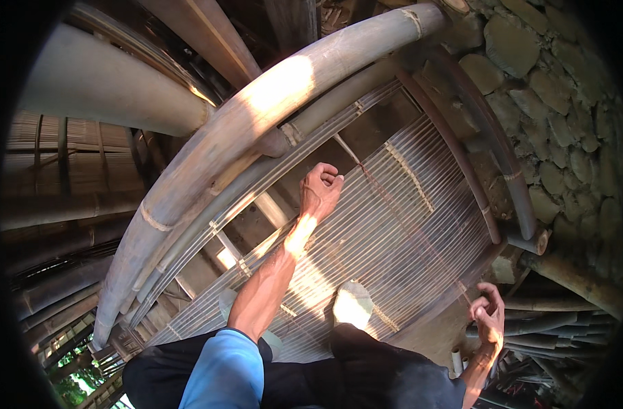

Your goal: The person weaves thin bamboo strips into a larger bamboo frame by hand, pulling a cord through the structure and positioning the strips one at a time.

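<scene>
Below me lies a slatted panel [420, 225] of thin, pale bamboo strips laid side by side, tied with cross bindings. My left hand [320, 189] is over the panel's far side, by a gap between strips, fingers curled and pinched. Any small thing in that pinch is too fine to see. A thin reddish cord [373, 178] crosses the strips, running from near my left hand towards the right front edge. Beside that edge my right hand [487, 315] is closed, thumb against bent fingers; what it holds, if anything, I cannot make out.
A thick curved bamboo pole [236, 123] borders the panel's far side. Darker rails [454, 150] bound its right end. A stone wall [543, 109] rises at the right. Stacked bamboo poles [66, 252] lie left. A light-coloured foot [353, 305] shows at the panel near me.
</scene>
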Motion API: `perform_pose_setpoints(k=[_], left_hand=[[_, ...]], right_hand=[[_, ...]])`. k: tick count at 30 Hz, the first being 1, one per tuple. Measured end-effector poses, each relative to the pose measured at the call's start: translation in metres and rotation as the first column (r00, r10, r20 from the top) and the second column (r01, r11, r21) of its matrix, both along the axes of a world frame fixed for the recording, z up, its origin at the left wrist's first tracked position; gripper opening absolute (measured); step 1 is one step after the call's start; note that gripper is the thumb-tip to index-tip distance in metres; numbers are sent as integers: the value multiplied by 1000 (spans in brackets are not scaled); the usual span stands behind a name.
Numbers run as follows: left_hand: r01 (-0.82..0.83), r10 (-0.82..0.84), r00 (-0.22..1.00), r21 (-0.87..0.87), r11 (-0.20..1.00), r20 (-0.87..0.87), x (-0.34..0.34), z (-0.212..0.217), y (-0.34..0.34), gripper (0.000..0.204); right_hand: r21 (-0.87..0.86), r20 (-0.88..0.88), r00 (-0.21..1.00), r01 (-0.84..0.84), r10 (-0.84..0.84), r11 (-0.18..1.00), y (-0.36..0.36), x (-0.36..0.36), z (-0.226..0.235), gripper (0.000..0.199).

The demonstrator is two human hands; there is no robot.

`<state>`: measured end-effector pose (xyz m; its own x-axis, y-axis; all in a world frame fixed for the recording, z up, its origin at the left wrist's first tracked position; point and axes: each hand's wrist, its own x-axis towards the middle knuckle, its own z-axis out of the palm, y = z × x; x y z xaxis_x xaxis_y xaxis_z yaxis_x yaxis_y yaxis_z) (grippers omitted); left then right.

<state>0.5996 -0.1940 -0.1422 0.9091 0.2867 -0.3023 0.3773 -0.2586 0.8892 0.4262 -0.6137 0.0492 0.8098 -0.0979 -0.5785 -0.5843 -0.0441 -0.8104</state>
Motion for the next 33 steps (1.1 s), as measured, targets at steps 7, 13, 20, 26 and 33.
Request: perform_pose_setpoints(k=[7,13,20,26,33], left_hand=[[17,-33,987,-103,995,-159,19,-12,-9,26],[33,-108,969,-314,949,-224,28,-31,-4,42],[44,-157,958,-418,907,-238,31,-20,-1,57],[141,-242,935,-353,925,-261,35,-15,-9,48],[282,-275,928,-11,959,-252,19,-2,-13,43]], right_hand=[[606,306,939,-63,-159,793,16,-24,28,63],[-190,-523,846,-236,105,953,-4,-42,31,94],[-785,-4,949,-198,315,586,43,27,-79,55],[-755,310,768,-159,560,636,215,170,-132,47],[-825,433,604,-34,670,564,234,184,-169,23]])
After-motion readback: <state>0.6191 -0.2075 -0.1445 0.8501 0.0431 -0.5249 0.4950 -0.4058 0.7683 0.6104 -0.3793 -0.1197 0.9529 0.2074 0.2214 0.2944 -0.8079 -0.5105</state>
